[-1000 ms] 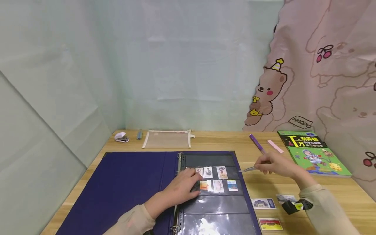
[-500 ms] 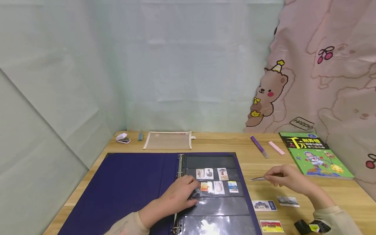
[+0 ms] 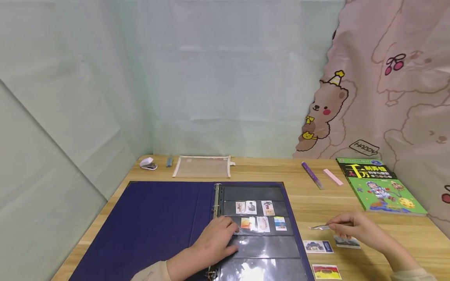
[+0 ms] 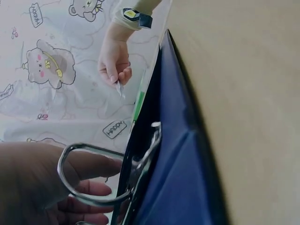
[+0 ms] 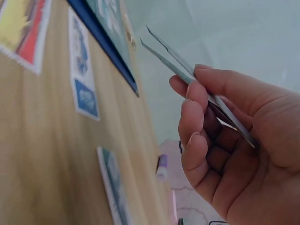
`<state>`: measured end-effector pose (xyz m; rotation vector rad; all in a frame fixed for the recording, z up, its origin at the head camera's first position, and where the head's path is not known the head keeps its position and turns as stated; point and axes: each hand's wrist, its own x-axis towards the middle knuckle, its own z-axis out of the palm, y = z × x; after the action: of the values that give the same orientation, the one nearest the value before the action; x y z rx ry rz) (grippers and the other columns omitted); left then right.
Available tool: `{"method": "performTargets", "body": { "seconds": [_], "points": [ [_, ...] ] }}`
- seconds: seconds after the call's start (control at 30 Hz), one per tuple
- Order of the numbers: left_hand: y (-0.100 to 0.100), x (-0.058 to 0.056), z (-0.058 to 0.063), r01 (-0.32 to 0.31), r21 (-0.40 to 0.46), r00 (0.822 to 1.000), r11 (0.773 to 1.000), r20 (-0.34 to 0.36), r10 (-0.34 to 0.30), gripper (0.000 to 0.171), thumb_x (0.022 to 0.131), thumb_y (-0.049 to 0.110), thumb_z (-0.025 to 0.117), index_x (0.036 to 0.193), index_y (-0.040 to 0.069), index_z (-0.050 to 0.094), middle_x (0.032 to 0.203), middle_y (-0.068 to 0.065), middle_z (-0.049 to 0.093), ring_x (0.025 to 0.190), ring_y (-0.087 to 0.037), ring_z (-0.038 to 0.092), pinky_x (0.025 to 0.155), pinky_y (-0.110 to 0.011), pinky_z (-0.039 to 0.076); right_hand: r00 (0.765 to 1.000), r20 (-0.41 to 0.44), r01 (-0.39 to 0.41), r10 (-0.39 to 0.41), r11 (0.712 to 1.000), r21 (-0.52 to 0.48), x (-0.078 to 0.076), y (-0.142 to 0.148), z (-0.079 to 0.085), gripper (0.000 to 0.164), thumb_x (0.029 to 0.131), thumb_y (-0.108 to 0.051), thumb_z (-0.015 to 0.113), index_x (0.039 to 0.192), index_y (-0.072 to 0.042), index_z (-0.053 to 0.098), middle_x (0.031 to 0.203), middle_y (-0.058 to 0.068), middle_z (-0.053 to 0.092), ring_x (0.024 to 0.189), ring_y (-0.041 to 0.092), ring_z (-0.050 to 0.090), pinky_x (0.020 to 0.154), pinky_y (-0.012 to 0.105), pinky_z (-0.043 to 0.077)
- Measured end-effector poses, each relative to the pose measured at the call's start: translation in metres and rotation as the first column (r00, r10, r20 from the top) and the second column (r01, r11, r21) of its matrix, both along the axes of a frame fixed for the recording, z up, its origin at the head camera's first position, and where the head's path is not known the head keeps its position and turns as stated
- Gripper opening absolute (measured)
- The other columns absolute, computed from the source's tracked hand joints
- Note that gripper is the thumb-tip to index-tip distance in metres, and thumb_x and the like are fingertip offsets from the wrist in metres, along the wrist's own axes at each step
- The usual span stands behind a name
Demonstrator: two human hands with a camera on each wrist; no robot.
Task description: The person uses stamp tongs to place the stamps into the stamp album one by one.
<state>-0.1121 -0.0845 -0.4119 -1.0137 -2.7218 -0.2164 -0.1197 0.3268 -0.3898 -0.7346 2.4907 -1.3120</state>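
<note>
An open navy ring album (image 3: 161,218) holds a black page (image 3: 260,246) with two rows of stamps (image 3: 268,208) in clear strips. My left hand (image 3: 216,238) rests on the page's left side beside the rings, fingers relaxed. The left wrist view shows a metal ring (image 4: 93,201) in front of those fingers. Right of the album, my right hand (image 3: 355,228) pinches metal tweezers (image 5: 176,71), their tips apart with nothing between them. Below it lie a blue-and-white stamp (image 3: 318,246), a red-and-yellow stamp (image 3: 326,272), and a grey landscape stamp (image 3: 347,242) partly hidden by the hand.
Along the back stand a small white stapler (image 3: 148,163), a small blue item (image 3: 169,161) and a mesh zip pouch (image 3: 202,167). A purple pen (image 3: 312,175), a pink strip (image 3: 333,176) and a green book (image 3: 381,191) lie at the back right.
My right hand has moved with the tweezers from the page's right edge rightward and nearer, over the loose stamps. My left hand has slid slightly down the page, uncovering stamps.
</note>
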Motion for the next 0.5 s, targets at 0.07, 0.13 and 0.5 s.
{"method": "performTargets", "body": {
  "seconds": [0.07, 0.13, 0.5],
  "points": [
    [0.001, 0.0, -0.001, -0.009, -0.016, 1.0, 1.0, -0.015, 0.009, 0.034, 0.069, 0.044, 0.071, 0.089, 0.019, 0.058, 0.086, 0.007, 0.052, 0.086, -0.01, 0.05, 0.077, -0.027, 0.041, 1.0, 0.022, 0.001, -0.001, 1.0, -0.017, 0.003, 0.003, -0.002, 0.021, 0.091, -0.008, 0.048, 0.1, 0.003, 0.063, 0.065, 0.01, 0.057, 0.053, 0.011, 0.05, 0.046, 0.03, 0.04],
    [0.002, 0.0, -0.002, -0.016, -0.03, 1.0, 0.999, -0.019, 0.016, 0.035, 0.069, 0.046, 0.07, 0.087, 0.019, 0.057, 0.084, 0.007, 0.05, 0.084, -0.01, 0.049, 0.076, -0.027, 0.041, 0.999, 0.043, 0.0, 0.002, 0.999, -0.036, 0.006, 0.007, -0.004, 0.02, 0.091, -0.006, 0.048, 0.099, 0.004, 0.063, 0.065, 0.011, 0.057, 0.053, 0.01, 0.049, 0.045, 0.03, 0.04],
    [0.001, 0.001, -0.008, -0.033, 0.005, 0.999, 0.999, -0.013, 0.033, 0.04, 0.065, 0.052, 0.07, 0.081, 0.019, 0.054, 0.079, 0.009, 0.046, 0.079, -0.009, 0.045, 0.074, -0.026, 0.039, 1.0, 0.011, -0.008, 0.008, 0.999, 0.031, 0.011, 0.028, -0.003, 0.017, 0.089, -0.002, 0.047, 0.094, 0.002, 0.063, 0.076, 0.009, 0.063, 0.057, 0.005, 0.053, 0.048, 0.026, 0.045]
  ]
}}
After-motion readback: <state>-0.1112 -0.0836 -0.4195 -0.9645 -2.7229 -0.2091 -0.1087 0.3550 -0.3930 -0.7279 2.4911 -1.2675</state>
